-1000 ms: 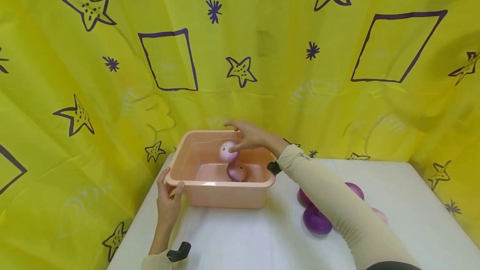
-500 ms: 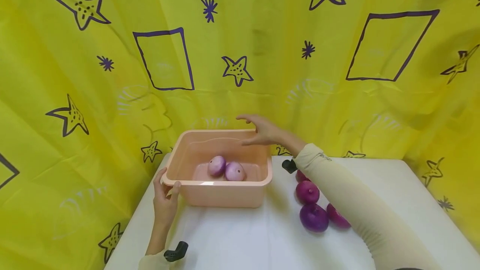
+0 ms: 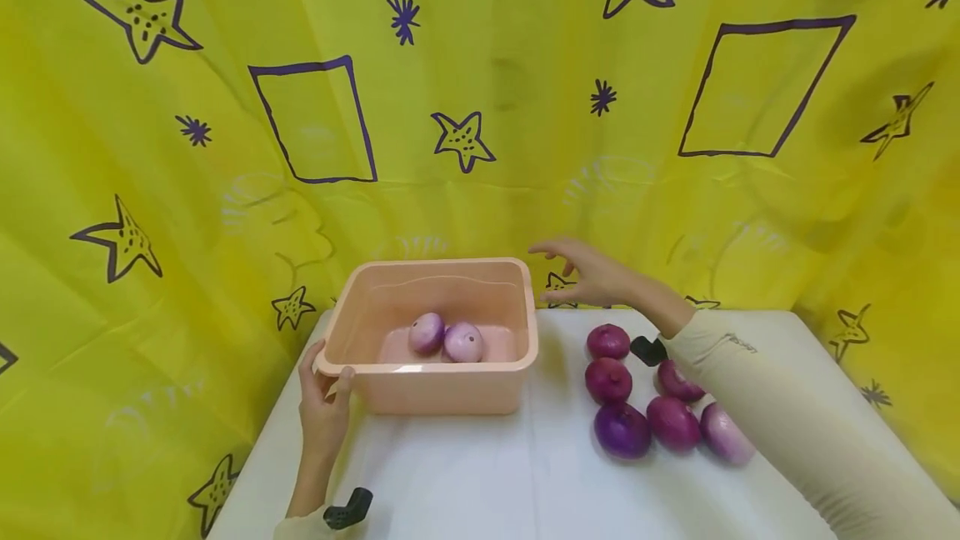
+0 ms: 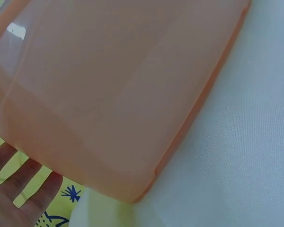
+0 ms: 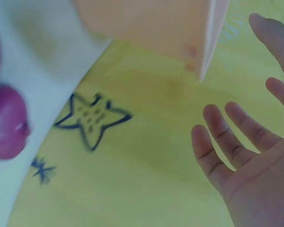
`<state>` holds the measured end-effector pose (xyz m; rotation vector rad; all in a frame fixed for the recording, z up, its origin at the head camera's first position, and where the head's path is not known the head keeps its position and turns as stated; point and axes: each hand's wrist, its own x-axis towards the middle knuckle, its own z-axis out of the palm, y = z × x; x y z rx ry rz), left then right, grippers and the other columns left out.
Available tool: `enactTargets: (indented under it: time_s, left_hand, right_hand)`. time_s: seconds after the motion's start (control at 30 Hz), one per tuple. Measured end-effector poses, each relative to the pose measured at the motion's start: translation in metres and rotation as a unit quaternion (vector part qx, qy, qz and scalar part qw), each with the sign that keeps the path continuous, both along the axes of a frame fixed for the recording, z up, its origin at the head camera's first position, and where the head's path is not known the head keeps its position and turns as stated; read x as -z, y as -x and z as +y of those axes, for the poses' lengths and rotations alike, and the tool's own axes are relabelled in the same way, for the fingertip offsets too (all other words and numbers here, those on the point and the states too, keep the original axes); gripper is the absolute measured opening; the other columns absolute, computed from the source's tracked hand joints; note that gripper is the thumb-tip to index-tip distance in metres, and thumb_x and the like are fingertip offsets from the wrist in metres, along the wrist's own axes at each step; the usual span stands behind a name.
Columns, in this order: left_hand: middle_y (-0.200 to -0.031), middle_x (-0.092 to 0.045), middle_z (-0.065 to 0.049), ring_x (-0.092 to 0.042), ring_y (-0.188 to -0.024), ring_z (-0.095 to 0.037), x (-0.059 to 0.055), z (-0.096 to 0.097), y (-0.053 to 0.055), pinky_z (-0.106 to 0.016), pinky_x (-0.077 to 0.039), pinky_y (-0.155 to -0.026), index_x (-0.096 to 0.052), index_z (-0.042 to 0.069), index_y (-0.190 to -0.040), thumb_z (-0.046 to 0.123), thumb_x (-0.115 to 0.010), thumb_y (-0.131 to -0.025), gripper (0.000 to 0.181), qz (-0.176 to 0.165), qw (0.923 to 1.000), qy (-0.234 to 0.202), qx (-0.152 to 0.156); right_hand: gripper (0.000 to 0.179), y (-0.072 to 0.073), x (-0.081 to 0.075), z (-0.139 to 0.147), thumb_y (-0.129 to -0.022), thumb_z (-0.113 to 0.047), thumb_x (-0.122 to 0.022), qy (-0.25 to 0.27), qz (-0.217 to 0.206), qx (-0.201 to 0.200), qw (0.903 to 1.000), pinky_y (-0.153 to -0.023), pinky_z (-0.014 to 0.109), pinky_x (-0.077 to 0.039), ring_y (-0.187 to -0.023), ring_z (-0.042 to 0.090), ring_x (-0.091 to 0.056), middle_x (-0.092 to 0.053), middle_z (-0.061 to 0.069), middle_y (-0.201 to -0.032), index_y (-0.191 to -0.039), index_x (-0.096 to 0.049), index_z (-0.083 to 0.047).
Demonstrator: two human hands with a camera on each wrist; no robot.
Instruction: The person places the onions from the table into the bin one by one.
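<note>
My left hand (image 3: 324,417) grips the front left corner of a peach plastic basin (image 3: 438,394), thumb on the near side and fingers round the left rim. In the left wrist view the basin's wall (image 4: 109,104) fills most of the picture. Two pale purple onions, one (image 3: 427,332) on the left and one (image 3: 463,343) on the right, lie side by side on the basin's floor. My right hand (image 3: 596,275) is in the air just right of the basin, holding nothing. Its fingers are spread and slightly bent in the right wrist view.
Several red and purple onions (image 3: 622,431) lie in a loose group on the white table (image 3: 465,473), right of the basin. The right forearm partly covers a paler onion (image 3: 725,433). A yellow curtain (image 3: 510,207) with drawn stars hangs behind the table.
The right hand has let go of an onion, which now lies in the basin beside the other. That hand has moved out of the basin to the right. The left hand still holds the corner.
</note>
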<state>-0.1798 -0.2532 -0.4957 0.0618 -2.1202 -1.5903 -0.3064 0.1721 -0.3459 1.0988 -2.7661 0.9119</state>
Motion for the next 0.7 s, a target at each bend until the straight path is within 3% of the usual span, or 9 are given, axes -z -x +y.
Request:
enactTargets:
  time_s: [0.17, 0.47, 0.7]
  left_hand:
    - [-0.15, -0.052, -0.017, -0.055, -0.111, -0.002, 0.003, 0.0, -0.001, -0.01, -0.047, -0.082, -0.031, 0.02, -0.158, 0.012, -0.06, -0.103, 0.063, 0.012, 0.9999, -0.006, -0.004]
    - [-0.15, -0.052, -0.018, -0.055, -0.11, -0.002, 0.005, 0.001, -0.003, -0.009, -0.047, -0.083, -0.031, 0.019, -0.158, 0.01, -0.06, -0.102, 0.063, 0.029, 0.9996, 0.002, -0.007]
    - [-0.151, -0.051, -0.017, -0.055, -0.11, -0.003, 0.004, -0.001, -0.001, -0.01, -0.047, -0.085, -0.031, 0.02, -0.159, 0.01, -0.059, -0.102, 0.064, 0.038, 0.9992, 0.014, -0.006]
  right_hand:
    - [0.073, -0.018, 0.015, 0.038, -0.084, -0.024, -0.087, -0.002, 0.015, 0.014, 0.9998, -0.084, 0.046, -0.056, -0.112, 0.032, -0.06, -0.058, 0.016, -0.14, -0.146, -0.053, -0.008]
    - [0.07, -0.068, 0.051, 0.105, -0.084, -0.026, -0.087, 0.007, 0.02, 0.073, 0.9971, -0.076, 0.041, -0.058, -0.098, 0.023, -0.064, -0.063, 0.014, -0.13, -0.144, -0.055, -0.009]
    - [0.065, -0.107, 0.084, 0.142, -0.08, -0.023, -0.09, 0.015, 0.07, 0.114, 0.9909, -0.072, 0.036, -0.059, -0.097, 0.013, -0.063, -0.066, 0.007, -0.127, -0.137, -0.061, -0.011]
